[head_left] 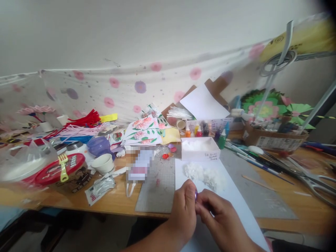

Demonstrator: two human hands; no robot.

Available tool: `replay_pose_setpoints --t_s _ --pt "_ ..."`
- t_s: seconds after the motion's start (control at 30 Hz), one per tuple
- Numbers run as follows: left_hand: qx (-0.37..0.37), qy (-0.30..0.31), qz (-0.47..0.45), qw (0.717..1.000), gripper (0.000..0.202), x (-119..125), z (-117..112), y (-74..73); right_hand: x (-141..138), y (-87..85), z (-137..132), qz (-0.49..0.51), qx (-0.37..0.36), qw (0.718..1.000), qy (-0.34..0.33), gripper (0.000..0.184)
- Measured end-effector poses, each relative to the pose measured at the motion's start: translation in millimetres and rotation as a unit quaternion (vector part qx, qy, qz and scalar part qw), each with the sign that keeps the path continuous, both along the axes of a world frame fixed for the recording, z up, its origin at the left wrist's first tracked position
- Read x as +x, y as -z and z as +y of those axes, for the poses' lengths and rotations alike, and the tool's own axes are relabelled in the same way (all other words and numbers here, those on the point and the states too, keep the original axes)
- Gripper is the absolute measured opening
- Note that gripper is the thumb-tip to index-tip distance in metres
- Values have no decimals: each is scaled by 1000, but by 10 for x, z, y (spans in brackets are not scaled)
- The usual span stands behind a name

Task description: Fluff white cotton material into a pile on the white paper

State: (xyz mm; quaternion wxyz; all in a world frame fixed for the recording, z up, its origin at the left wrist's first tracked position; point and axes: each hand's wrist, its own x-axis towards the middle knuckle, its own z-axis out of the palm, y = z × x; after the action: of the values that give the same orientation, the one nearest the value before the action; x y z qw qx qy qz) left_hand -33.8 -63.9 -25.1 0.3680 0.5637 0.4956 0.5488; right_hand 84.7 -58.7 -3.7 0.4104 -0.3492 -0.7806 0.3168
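Close together over a white paper sheet (pixel 240 210), both hands are closed on one small shiny purple piece (pixel 196 195). My left hand (pixel 184 206) wraps around it with the thumb on top. With thumb and fingertips, my right hand (pixel 215 211) pinches it from the other side. Most of the piece is hidden by fingers, so its kind cannot be made out. Just beyond the hands, white fluffy stuffing (pixel 203 175) lies on the sheet. A white open box (pixel 201 154) behind it holds more white material.
A grey cutting mat (pixel 154 199) lies under the sheet. Paint bottles (pixel 198 131) stand behind the box. Scissors (pixel 309 182) and a wooden stick (pixel 258 183) lie right. Left are a red-lidded tub (pixel 75 162), a paper cup (pixel 103 163) and a foil packet (pixel 101 189).
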Motion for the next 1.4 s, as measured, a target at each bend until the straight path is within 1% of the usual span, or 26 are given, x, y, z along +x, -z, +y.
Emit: replay_pose_setpoints --t_s 0.07,0.13,0.23,0.3,0.37,0.4,0.47,0.5,0.53,0.57,0.63,0.67,0.73,0.83,0.9,0.97,1.03,1.1,1.17,1.2,1.23,1.27,1.3,1.33,1.37,1.4 --pt "0 20 4 1000 48 -26 6 9 -16 4 2 3 7 1000 4 18" --pt "-5 32 9 999 48 -84 6 6 0 8 26 -6 -15 1000 -11 15" --pt "-20 6 16 1000 48 -173 -6 -6 49 35 75 -17 -81 996 -16 15" --pt "-34 -13 5 999 48 -208 -13 -19 77 64 112 -14 -118 993 -10 17" --pt "-65 -12 -27 997 47 -224 -15 -39 98 82 149 -5 -126 992 8 20" --pt "-83 -5 -47 995 46 -230 -15 -53 110 80 164 -1 -116 993 23 21" --pt "-117 39 -71 990 46 -247 -20 -87 140 54 172 -4 -64 996 61 20" --pt "-130 75 -71 986 46 -260 -27 -105 156 32 162 -13 -21 997 70 19" --pt "-142 119 -64 981 47 -274 -36 -121 171 9 140 -28 32 997 62 18" --pt "-153 160 -53 974 48 -288 -48 -136 182 -13 107 -49 86 994 41 17" --pt "-170 208 -28 963 46 -312 -76 -161 188 -41 18 -103 175 979 -21 19" --pt "-175 217 -14 960 42 -321 -89 -172 183 -44 -31 -127 202 970 -49 21" --pt "-176 216 16 960 33 -331 -114 -190 171 -30 -119 -153 217 961 -77 24" --pt "-169 197 51 964 18 -350 -136 -198 197 14 -169 -124 172 974 -75 23" --pt "-170 182 51 967 12 -382 -138 -187 273 35 -128 -91 138 985 -58 19" --pt "-172 155 46 972 11 -436 -127 -174 390 47 -40 -76 117 990 -27 16" --pt "-165 112 53 978 10 -506 -105 -169 515 58 59 -106 92 990 12 14" --pt "-151 76 81 982 8 -575 -78 -174 599 74 124 -177 73 981 39 16" --pt "-137 46 111 983 10 -620 -55 -175 606 96 130 -247 84 964 47 25" --pt "-134 35 117 984 16 -628 -47 -171 580 106 112 -266 100 958 46 29" --pt "-131 30 114 984 23 -626 -44 -163 537 115 87 -267 113 956 44 32" --pt "-129 35 103 986 30 -613 -44 -152 483 122 58 -251 114 960 39 35" --pt "-126 50 88 987 35 -592 -47 -140 424 127 33 -218 97 970 33 36" --pt "-117 74 74 988 38 -563 -53 -130 367 130 15 -171 61 983 28 36" --pt "-105 102 65 987 38 -531 -60 -124 315 133 7 -114 10 993 25 35" --pt "-90 126 64 986 37 -496 -67 -123 272 134 9 -52 -47 997 25 33"
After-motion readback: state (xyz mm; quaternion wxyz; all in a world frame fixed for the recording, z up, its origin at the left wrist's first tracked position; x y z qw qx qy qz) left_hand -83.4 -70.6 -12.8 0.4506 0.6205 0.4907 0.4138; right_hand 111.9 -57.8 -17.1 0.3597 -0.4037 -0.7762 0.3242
